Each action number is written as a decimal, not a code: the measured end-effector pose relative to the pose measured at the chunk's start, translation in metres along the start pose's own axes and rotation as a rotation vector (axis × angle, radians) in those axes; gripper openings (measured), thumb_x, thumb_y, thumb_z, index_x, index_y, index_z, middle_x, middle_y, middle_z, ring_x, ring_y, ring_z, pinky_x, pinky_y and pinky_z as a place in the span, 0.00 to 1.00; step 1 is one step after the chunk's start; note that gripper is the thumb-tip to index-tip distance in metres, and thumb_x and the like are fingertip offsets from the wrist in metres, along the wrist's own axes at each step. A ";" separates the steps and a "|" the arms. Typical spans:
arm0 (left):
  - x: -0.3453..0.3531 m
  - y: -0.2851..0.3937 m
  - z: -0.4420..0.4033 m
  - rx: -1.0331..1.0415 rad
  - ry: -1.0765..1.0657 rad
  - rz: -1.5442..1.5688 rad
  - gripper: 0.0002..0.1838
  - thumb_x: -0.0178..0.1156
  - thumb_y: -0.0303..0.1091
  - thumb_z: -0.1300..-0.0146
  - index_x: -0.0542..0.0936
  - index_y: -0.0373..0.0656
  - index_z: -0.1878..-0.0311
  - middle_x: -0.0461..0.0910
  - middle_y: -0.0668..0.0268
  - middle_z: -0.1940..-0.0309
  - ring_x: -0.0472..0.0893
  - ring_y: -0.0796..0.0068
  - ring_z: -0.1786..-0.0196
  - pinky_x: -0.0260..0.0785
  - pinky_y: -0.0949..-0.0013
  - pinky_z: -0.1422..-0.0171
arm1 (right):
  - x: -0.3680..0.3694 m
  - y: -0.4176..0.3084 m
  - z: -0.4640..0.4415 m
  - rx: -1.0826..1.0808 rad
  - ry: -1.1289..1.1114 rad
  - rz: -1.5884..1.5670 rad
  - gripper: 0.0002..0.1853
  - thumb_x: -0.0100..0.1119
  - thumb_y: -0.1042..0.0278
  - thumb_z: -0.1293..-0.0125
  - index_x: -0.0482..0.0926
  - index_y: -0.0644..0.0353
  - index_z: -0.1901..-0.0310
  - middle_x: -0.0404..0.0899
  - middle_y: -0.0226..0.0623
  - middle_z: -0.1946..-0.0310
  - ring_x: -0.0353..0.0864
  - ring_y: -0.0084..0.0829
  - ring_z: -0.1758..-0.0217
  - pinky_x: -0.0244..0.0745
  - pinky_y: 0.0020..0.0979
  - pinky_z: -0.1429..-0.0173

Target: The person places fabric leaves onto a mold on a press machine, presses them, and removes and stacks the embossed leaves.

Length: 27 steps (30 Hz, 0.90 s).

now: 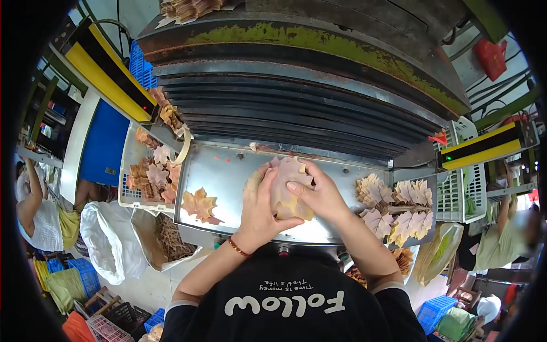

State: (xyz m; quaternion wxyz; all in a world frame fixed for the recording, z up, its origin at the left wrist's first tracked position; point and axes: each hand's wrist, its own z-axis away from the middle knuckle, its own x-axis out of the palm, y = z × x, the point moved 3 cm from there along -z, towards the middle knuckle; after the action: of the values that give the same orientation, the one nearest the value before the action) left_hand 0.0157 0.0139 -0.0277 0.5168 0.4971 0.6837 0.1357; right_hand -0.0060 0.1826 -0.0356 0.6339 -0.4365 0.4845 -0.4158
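Observation:
Both of my hands hold a stack of pinkish-yellow leaf shapes (292,191) above the metal tray (228,165). My left hand (262,202) grips its left side and lower edge, with a beaded bracelet at the wrist. On the right side, my right hand (320,194) has its thumb lying across the top leaf. A small orange-brown leaf pile (199,205) lies at the tray's left end. Several stacks of pale leaves (393,208) are arranged at the right end.
A large machine with dark ribs (296,102) stands behind the tray, with yellow-black bars (108,71) at both sides. A white crate (130,182) of leaves is at left, another crate (470,194) at right. Sacks (108,239) stand below left. Other people are at both edges.

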 end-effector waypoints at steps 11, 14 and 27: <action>-0.023 -0.015 0.002 -0.109 -0.155 0.004 0.66 0.81 0.52 0.69 0.54 0.39 0.27 0.61 0.47 0.34 0.61 0.43 0.32 0.52 0.47 0.29 | -0.005 -0.015 -0.008 -0.052 0.179 -0.110 0.09 0.62 0.72 0.34 0.76 0.63 0.54 0.80 0.29 0.65 0.76 0.17 0.64 0.73 0.22 0.57; -0.025 -0.016 0.002 -0.078 -0.124 0.043 0.64 0.80 0.54 0.68 0.56 0.42 0.27 0.62 0.47 0.34 0.61 0.44 0.32 0.52 0.48 0.28 | -0.011 -0.011 -0.008 -0.043 0.208 -0.197 0.08 0.60 0.71 0.32 0.75 0.63 0.54 0.81 0.30 0.63 0.78 0.17 0.61 0.74 0.22 0.57; -0.013 0.006 -0.031 0.042 -0.208 -0.214 0.30 0.72 0.46 0.51 0.78 0.46 0.45 0.68 0.58 0.41 0.68 0.54 0.38 0.57 0.49 0.32 | -0.051 0.015 0.005 0.094 0.265 -0.982 0.05 0.63 0.66 0.33 0.78 0.52 0.59 0.82 0.23 0.64 0.78 0.18 0.60 0.72 0.26 0.53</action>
State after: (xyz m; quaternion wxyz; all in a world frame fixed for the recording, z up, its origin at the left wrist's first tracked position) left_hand -0.0076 0.0165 -0.0022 0.5857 0.4432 0.6784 0.0133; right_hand -0.0090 0.2363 -0.0359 0.3159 -0.5273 0.2790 -0.7377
